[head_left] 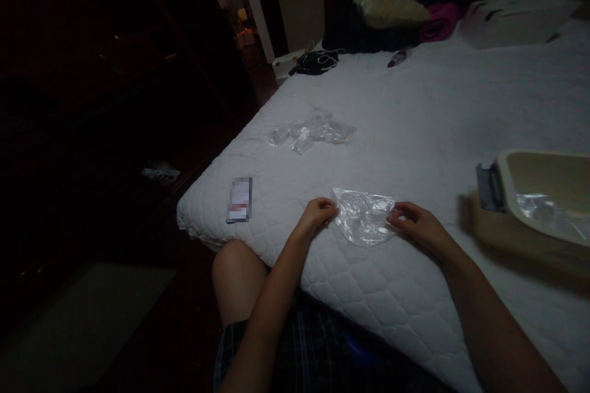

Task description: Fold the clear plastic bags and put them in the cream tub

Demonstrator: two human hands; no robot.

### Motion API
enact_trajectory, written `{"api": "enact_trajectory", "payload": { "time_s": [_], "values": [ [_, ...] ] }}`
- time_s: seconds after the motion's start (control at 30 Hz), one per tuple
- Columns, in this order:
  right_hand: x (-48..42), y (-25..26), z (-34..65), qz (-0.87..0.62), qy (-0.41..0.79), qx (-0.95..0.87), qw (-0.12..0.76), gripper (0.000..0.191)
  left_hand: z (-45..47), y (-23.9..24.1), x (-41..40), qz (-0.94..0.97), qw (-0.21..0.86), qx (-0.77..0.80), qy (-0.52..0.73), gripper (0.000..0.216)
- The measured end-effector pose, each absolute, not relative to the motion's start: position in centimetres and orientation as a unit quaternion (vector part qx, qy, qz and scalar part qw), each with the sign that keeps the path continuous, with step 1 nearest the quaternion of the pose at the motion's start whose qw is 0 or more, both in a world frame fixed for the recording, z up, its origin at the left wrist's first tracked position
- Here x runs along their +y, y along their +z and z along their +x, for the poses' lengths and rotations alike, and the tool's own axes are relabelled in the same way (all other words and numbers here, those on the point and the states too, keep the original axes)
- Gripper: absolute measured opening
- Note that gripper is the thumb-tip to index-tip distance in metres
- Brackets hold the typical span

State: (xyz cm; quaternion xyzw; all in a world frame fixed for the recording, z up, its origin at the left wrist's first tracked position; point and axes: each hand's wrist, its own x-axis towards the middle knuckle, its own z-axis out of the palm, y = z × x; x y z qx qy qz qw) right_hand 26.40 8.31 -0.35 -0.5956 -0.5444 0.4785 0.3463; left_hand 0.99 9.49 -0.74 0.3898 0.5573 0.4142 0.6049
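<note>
A clear plastic bag (364, 218) is stretched between my two hands just over the white quilted bed cover (415, 295). My left hand (320, 213) pinches its left edge between thumb and fingers. At the opposite side, my right hand (412, 221) grips the right edge in the same way. The bag is crinkled and see-through, and nothing can be made out inside it. Farther up the bed lies a loose heap of crumpled clear plastic (308, 132), apart from both hands.
A cream plastic bin (502, 239) with a grey handle clip stands at the right, clear plastic inside. A phone (239, 199) lies near the left bed edge. Toward the headboard are a pillow (391, 9), a pink roll (440, 21), a white box (516, 21) and a dark cable bundle (316, 62).
</note>
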Motion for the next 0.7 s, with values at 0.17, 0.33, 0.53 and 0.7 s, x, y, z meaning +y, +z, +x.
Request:
{"api": "enact_trajectory", "payload": {
  "time_s": [0.17, 0.33, 0.53, 0.7],
  "values": [
    [8.3, -0.46, 26.49, -0.584, 0.413, -0.616, 0.331, 0.045, 0.86, -0.77, 9.57, 0.394, 0.609, 0.552, 0.41, 0.026],
    [8.32, -0.79, 26.41, -0.574, 0.388, -0.636, 0.34, 0.043, 0.7, -1.13, 9.59, 0.4, 0.628, 0.53, 0.405, 0.026],
    [8.44, -0.84, 26.38, -0.562, 0.377, -0.647, 0.351, 0.039, 0.87, -1.19, 9.27, 0.405, 0.617, 0.523, 0.426, 0.024],
    [8.49, -1.13, 26.55, -0.553, 0.391, -0.639, 0.364, 0.035, 0.82, -1.29, 9.07, 0.409, 0.611, 0.515, 0.441, 0.024]
  ]
}}
